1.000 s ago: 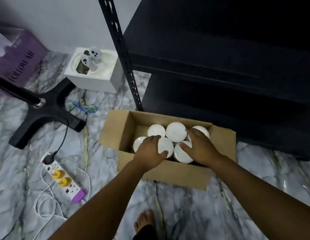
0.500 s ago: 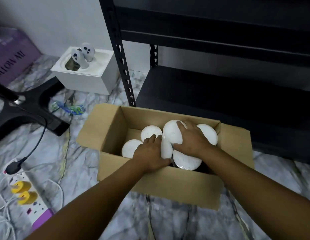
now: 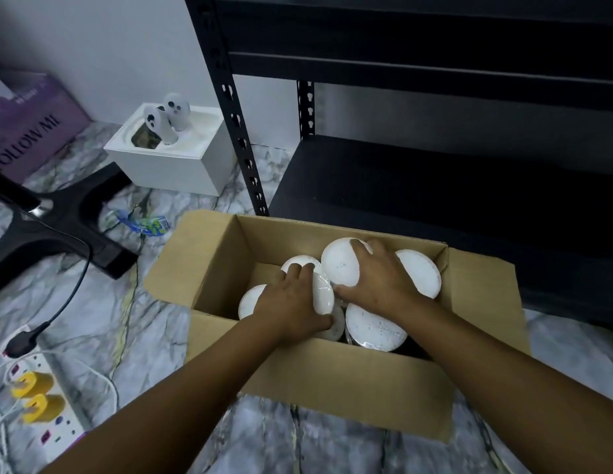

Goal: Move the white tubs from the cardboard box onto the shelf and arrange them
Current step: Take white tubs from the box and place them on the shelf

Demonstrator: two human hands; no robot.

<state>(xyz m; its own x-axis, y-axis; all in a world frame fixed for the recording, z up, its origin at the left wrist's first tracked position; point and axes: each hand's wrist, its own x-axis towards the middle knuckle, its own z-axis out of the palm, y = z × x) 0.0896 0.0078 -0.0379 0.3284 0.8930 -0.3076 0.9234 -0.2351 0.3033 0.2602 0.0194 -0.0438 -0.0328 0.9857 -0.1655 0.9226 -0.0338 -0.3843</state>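
- A cardboard box (image 3: pixel 332 381) sits open on the marble floor (image 3: pixel 93 319) in the lower centre of the frame, just in front of the black shelf (image 3: pixel 435 186) that fills the upper right.
- Inside the box lie several white tubs, lids up, packed close together.
- The left hand (image 3: pixel 291 302) reaches into the box from the lower left; its fingers and thumb curl round a tilted tub (image 3: pixel 323 293) in the middle of the box.
- The right hand (image 3: pixel 380 282) reaches in from the lower right and grips a raised tub (image 3: pixel 339 265), fingers over its far rim, thumb at its near edge.
- Another tub (image 3: pixel 423 275) shows to the right of that hand, one (image 3: pixel 375 331) below it near the box's front wall, and two more at the left, (image 3: pixel 298 263) and (image 3: pixel 250 299), partly hidden by the left hand.
- The shelf boards in view are bare of tubs.
- Upper left: a white box (image 3: pixel 182 165) holding two small white figures, and a purple box (image 3: pixel 31 131) against the wall.
- Left edge: a black stand base (image 3: pixel 59 227) and a power strip (image 3: pixel 41 405) with yellow plugs.
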